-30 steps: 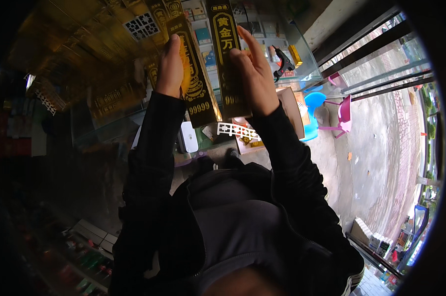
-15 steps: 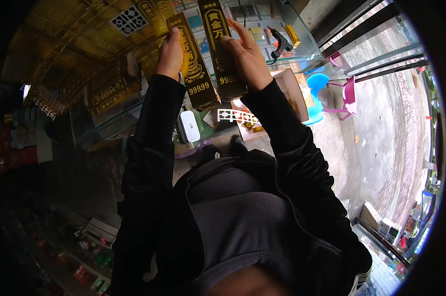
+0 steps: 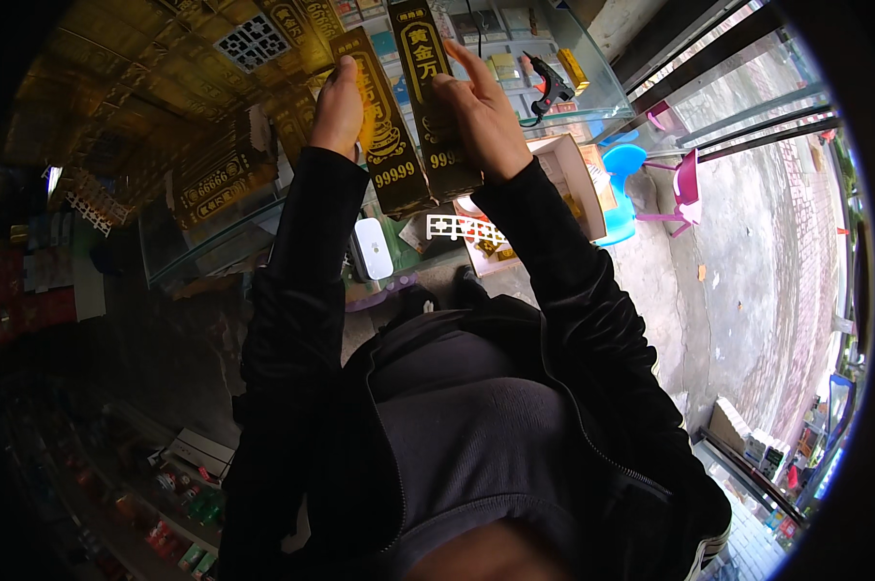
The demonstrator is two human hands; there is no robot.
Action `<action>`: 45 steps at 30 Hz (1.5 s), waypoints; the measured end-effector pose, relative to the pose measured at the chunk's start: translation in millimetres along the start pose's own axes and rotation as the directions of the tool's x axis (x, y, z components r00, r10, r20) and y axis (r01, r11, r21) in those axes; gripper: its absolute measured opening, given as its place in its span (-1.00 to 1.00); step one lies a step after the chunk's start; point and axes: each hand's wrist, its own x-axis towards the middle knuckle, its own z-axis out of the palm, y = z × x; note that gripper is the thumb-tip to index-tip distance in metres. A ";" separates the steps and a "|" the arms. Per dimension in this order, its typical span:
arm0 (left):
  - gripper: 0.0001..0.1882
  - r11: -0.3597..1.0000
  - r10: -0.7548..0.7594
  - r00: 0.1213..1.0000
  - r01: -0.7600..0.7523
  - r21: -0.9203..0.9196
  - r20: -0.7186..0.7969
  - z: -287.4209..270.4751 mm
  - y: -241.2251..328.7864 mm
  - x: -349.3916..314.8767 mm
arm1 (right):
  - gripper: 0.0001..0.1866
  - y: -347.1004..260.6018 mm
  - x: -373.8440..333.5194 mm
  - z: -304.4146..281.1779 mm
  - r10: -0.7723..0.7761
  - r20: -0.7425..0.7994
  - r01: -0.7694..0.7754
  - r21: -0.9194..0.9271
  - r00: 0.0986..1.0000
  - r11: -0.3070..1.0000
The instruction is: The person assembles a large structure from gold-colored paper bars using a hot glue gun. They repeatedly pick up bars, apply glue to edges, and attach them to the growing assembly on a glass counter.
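Observation:
Two long dark-and-gold cardboard bars with gold print are held up side by side above a glass counter [image 3: 607, 92]. My left hand [image 3: 339, 108] is closed round the left bar [image 3: 389, 145], its thumb lying along the top face. On the right bar [image 3: 420, 63], my right hand [image 3: 486, 121] grips the outer side with the thumb pressed on the printed face. The bars' lower ends meet, while a narrow gap opens between them toward the far ends. Most of the left fingers are hidden behind the left bar.
A large gold-panelled structure [image 3: 118, 63] with a white lattice piece [image 3: 253, 43] fills the upper left. A black glue gun [image 3: 551, 89] lies on the glass. Below are a white box [image 3: 371, 249], a white lattice strip [image 3: 465, 228], an open carton [image 3: 563, 160] and a blue stool [image 3: 621, 174].
The left bar's lower end has shifted slightly right, closing against the right bar. My left hand moved a little with it; my right hand keeps nearly the same hold.

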 end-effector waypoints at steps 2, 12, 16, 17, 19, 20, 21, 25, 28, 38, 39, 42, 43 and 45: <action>-0.52 1.000 0.015 1.000 -0.015 0.000 -0.001 1.7 -3.8 0.2 | -0.41 -1.2 -0.8 0.1 0.015 0.007 -0.015 0.057 1.000 0.998; -0.51 0.707 -0.236 0.837 0.496 -0.504 0.493 -46.1 -14.6 58.2 | -0.45 -16.6 -12.2 4.0 -0.028 0.028 0.027 0.041 0.999 0.999; -0.42 0.912 0.408 0.907 -0.410 0.002 0.102 -11.2 -20.2 6.6 | -0.47 -23.3 -18.8 4.5 -0.059 0.036 0.057 0.044 0.998 0.997; -0.43 0.891 0.453 0.886 -0.454 -0.014 0.097 -5.8 -8.1 -2.5 | -0.47 -25.8 -19.6 5.4 -0.087 0.039 0.085 0.063 0.995 0.994; -0.41 0.888 0.459 0.888 -0.459 0.008 -0.010 5.8 14.8 -23.5 | -0.47 -31.9 -22.3 7.2 -0.145 0.044 0.143 0.046 0.988 0.989; -0.41 0.855 0.518 0.855 -0.518 0.007 -0.008 8.0 25.5 -34.8 | -0.46 -35.5 -23.7 7.7 -0.195 0.043 0.193 0.039 0.980 0.980; -0.41 0.878 0.478 0.878 -0.478 0.018 -0.017 9.8 35.7 -44.4 | -0.45 -39.0 -24.3 8.7 -0.249 0.037 0.248 0.027 0.968 0.968; -0.47 0.849 0.528 0.848 -0.528 0.013 -0.045 17.8 64.1 -68.6 | -0.43 -53.0 -34.0 6.1 -0.276 0.079 0.279 -0.027 0.958 0.960; -0.55 0.828 0.560 0.828 -0.560 -0.001 -0.034 19.4 74.9 -84.0 | -0.40 -59.8 -38.2 6.9 -0.258 0.088 0.256 0.029 0.962 0.966; -0.59 0.786 0.618 0.786 -0.618 -0.025 -0.011 20.8 93.6 -104.8 | -0.39 -69.4 -45.4 6.3 -0.319 0.111 0.319 0.020 0.941 0.947; -0.58 0.764 0.645 0.764 -0.645 -0.024 -0.014 21.4 93.2 -104.4 | -0.39 -69.3 -46.1 6.1 -0.318 0.105 0.317 0.023 0.942 0.948; -0.54 0.724 0.690 0.724 -0.690 0.002 -0.022 19.6 91.0 -103.5 | -0.38 -72.1 -46.1 5.7 -0.321 0.128 0.327 -0.023 0.938 0.945; -0.51 0.722 0.691 0.722 -0.691 0.027 -0.006 17.2 90.3 -104.2 | -0.37 -74.7 -44.8 5.9 -0.334 0.138 0.342 -0.035 0.932 0.939; -0.45 0.652 0.749 0.662 -0.746 0.139 0.039 13.5 88.7 -105.4 | -0.33 -84.2 -40.6 3.5 -0.330 0.156 0.339 -0.033 0.931 0.940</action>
